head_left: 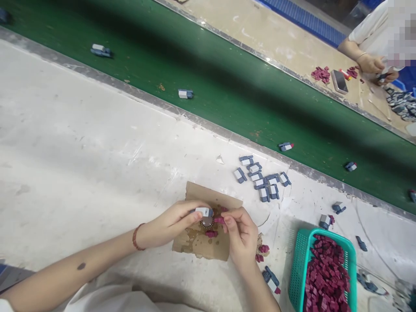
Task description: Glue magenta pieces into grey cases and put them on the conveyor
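Note:
My left hand (182,221) pinches a small blue-grey and white plastic part (203,212) above a stained piece of cardboard (208,251). Between finger and thumb, my right hand (240,232) holds a small dark-red plastic piece (219,220), close to the right end of that part. Beneath them, on the cardboard, sits a round bottle cap (207,222) with brownish contents. Another dark-red piece (211,233) lies just below the cap. The fingertips partly hide both held pieces.
A green basket (294,268) of dark-red pieces stands at right. Several blue-grey and white parts (260,178) lie beyond the cardboard. Across the table runs a green conveyor belt (221,86) carrying similar parts. A co-worker's hands (372,64) are at the far right, near a phone (339,81).

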The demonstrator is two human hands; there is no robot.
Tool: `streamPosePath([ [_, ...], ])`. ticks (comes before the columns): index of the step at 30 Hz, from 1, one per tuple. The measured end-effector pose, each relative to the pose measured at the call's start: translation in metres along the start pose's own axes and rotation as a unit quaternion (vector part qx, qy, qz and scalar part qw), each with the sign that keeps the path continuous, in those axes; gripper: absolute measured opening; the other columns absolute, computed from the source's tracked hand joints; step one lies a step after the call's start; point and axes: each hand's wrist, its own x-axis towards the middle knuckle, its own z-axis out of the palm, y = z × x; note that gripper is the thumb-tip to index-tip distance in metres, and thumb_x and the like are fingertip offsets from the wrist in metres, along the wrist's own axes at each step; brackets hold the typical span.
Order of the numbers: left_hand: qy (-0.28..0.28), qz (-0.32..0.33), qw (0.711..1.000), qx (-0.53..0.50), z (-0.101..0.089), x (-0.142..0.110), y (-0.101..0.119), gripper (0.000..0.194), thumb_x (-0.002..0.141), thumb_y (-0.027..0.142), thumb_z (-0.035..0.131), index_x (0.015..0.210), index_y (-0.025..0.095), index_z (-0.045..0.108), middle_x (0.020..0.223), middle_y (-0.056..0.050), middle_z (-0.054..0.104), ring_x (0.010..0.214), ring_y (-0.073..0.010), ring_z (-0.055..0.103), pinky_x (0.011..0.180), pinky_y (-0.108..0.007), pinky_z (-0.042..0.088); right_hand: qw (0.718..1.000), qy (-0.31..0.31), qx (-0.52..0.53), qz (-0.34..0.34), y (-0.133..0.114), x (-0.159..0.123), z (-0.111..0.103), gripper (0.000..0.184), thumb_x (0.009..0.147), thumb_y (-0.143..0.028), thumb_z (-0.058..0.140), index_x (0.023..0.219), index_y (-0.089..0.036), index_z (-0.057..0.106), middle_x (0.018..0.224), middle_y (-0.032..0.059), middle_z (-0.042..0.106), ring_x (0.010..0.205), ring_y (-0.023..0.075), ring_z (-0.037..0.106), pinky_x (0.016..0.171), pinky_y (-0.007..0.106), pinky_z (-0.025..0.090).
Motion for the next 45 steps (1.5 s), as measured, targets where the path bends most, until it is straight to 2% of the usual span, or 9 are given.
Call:
streamPosePath([
  [9, -0.03, 0.05, 0.996, 0.071, 0.004, 0.001, -0.002, 0.044, 0.099, 0.046, 0.033, 0.096, 0.016, 0.064, 0.085, -0.006, 0.07, 0.073, -0.018, 0.062, 0.067, -0.025, 0.048, 1.0, 0.007, 0.014, -0.019, -0.006, 0.002, 0.011, 0.02, 0.09, -0.034, 0.057, 0.078, -0.02, 0.064, 0.055, -0.0038, 0.055, 0.05, 0.012, 0.054, 0.05, 0.023, 0.045],
  [15, -0.03, 0.067, 0.99, 0.122, 0.007, 0.001, -0.007, 0.041, 0.099, 0.044, 0.031, 0.09, 0.017, 0.06, 0.08, -0.005, 0.067, 0.07, -0.0175, 0.061, 0.064, -0.025, 0.045, 1.0, -0.015, -0.014, -0.003, -0.002, 0.0, 0.013, 0.023, 0.091, -0.036, 0.055, 0.078, -0.02, 0.063, 0.061, -0.0017, 0.059, 0.054, 0.0126, 0.055, 0.054, 0.024, 0.046],
  [19, -0.019, 0.053, 0.983, 0.172, 0.009, 0.001, -0.012, 0.042, 0.098, 0.044, 0.029, 0.072, 0.019, 0.049, 0.064, 0.0, 0.056, 0.056, -0.0146, 0.05, 0.053, -0.024, 0.037, 0.999, -0.029, -0.026, 0.025, -0.003, 0.0, 0.016, 0.026, 0.091, -0.037, 0.053, 0.072, -0.02, 0.058, 0.057, -0.0029, 0.056, 0.05, 0.0115, 0.05, 0.049, 0.023, 0.041],
  [23, -0.023, 0.041, 0.986, 0.158, 0.01, 0.002, -0.012, 0.04, 0.097, 0.045, 0.029, 0.071, 0.019, 0.045, 0.062, 0.001, 0.051, 0.055, -0.0139, 0.047, 0.053, -0.024, 0.036, 0.998, -0.034, -0.051, 0.034, -0.004, 0.002, 0.015, 0.028, 0.092, -0.038, 0.051, 0.071, -0.02, 0.056, 0.055, -0.0043, 0.053, 0.047, 0.0107, 0.046, 0.046, 0.022, 0.036],
  [26, -0.034, 0.031, 0.99, 0.132, 0.01, 0.002, -0.005, 0.039, 0.097, 0.044, 0.029, 0.071, 0.019, 0.044, 0.064, 0.001, 0.052, 0.057, -0.014, 0.047, 0.055, -0.024, 0.037, 0.988, -0.04, -0.145, -0.044, -0.006, 0.004, 0.009, 0.028, 0.095, -0.035, 0.047, 0.074, -0.02, 0.057, 0.061, -0.0013, 0.058, 0.054, 0.013, 0.05, 0.051, 0.024, 0.038],
  [30, -0.045, 0.024, 0.988, 0.146, 0.01, 0.002, 0.005, 0.036, 0.096, 0.041, 0.031, 0.07, 0.02, 0.041, 0.063, 0.001, 0.05, 0.057, -0.0143, 0.047, 0.055, -0.024, 0.036, 0.921, -0.047, -0.311, -0.232, -0.008, 0.006, 0.002, 0.038, 0.1, -0.026, 0.033, 0.067, -0.022, 0.051, 0.061, 0.0021, 0.054, 0.059, 0.0174, 0.047, 0.055, 0.029, 0.036],
  [35, -0.076, 0.04, 0.979, 0.182, 0.01, 0.008, 0.017, 0.036, 0.096, 0.039, 0.03, 0.067, 0.021, 0.039, 0.06, 0.002, 0.049, 0.053, -0.0142, 0.045, 0.052, -0.024, 0.034, 0.908, -0.04, -0.323, -0.264, -0.008, 0.004, -0.002, 0.042, 0.103, -0.023, 0.023, 0.067, -0.024, 0.045, 0.058, 0.0011, 0.049, 0.054, 0.0173, 0.043, 0.053, 0.03, 0.034],
  [41, -0.119, 0.086, 0.951, 0.273, 0.007, 0.043, 0.038, 0.036, 0.097, 0.042, 0.035, 0.08, 0.02, 0.058, 0.077, -0.005, 0.065, 0.071, -0.0206, 0.06, 0.066, -0.027, 0.042, 0.918, -0.001, -0.344, -0.198, -0.017, 0.003, -0.023, 0.039, 0.102, -0.025, 0.027, 0.074, -0.021, 0.055, 0.068, 0.0041, 0.06, 0.065, 0.0189, 0.053, 0.06, 0.03, 0.04],
  [45, -0.034, 0.162, 0.925, 0.342, -0.011, 0.1, 0.05, 0.041, 0.095, 0.045, 0.034, 0.1, 0.018, 0.065, 0.099, -0.011, 0.068, 0.093, -0.0272, 0.06, 0.084, -0.033, 0.043, 0.918, 0.128, -0.351, -0.13, -0.027, -0.015, -0.066, 0.03, 0.1, -0.023, 0.034, 0.087, -0.02, 0.062, 0.08, 0.0054, 0.066, 0.077, 0.0199, 0.06, 0.069, 0.031, 0.044],
])
